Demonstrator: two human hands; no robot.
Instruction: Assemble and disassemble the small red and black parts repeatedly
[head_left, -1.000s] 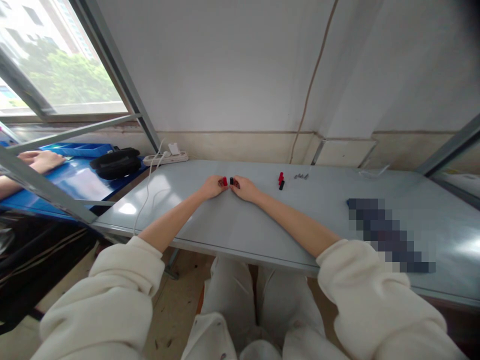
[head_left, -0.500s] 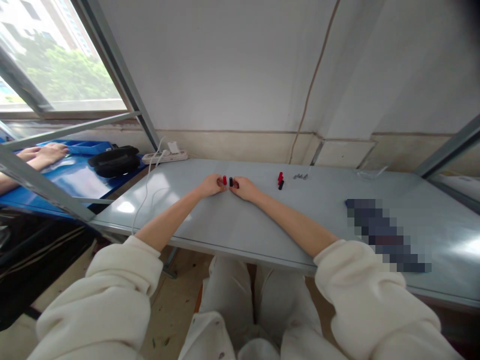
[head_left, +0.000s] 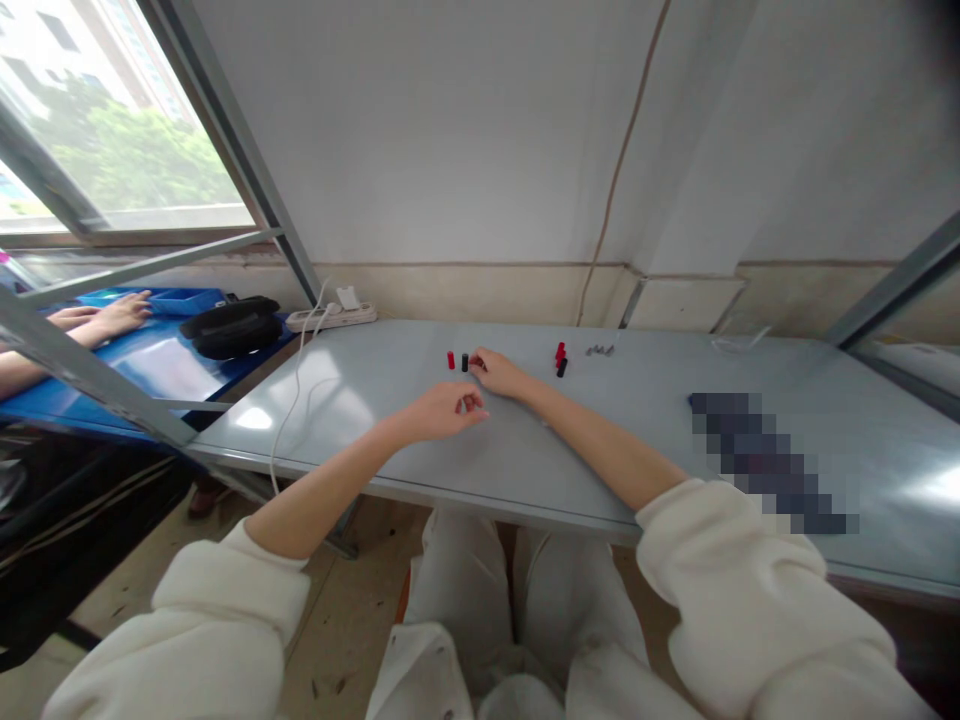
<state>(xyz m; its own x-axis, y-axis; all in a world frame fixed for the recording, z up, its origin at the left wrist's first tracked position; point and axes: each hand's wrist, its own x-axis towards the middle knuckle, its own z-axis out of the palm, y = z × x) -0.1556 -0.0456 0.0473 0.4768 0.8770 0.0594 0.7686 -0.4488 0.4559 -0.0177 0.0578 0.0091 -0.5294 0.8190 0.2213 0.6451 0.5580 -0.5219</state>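
Note:
A small red cylinder [head_left: 451, 360] and a small black cylinder [head_left: 465, 362] stand upright side by side on the grey table [head_left: 405, 465], with a narrow gap between them. My right hand [head_left: 495, 372] is just right of the black cylinder, its fingers loosely bent and seemingly apart from it. Closer to me, my left hand [head_left: 442, 412] hovers over the table with its thumb and fingers parted, holding nothing. Further right, red cylinders [head_left: 560, 352] lie against another black cylinder [head_left: 562, 368]. Beside them is a row of small grey metal pieces [head_left: 599, 351].
A white power strip [head_left: 334, 316] with a hanging cable [head_left: 292, 400] sits at the back left. A pixelated dark object [head_left: 765, 460] lies on the right. Beyond the metal frame [head_left: 97, 350], another person's hands [head_left: 116, 315] rest near a blue tray [head_left: 184, 300] and a black case [head_left: 231, 328].
My left hand has let go of the red cylinder and moved right and toward me. My right hand has released the black cylinder and shifted slightly right. Both cylinders stay standing.

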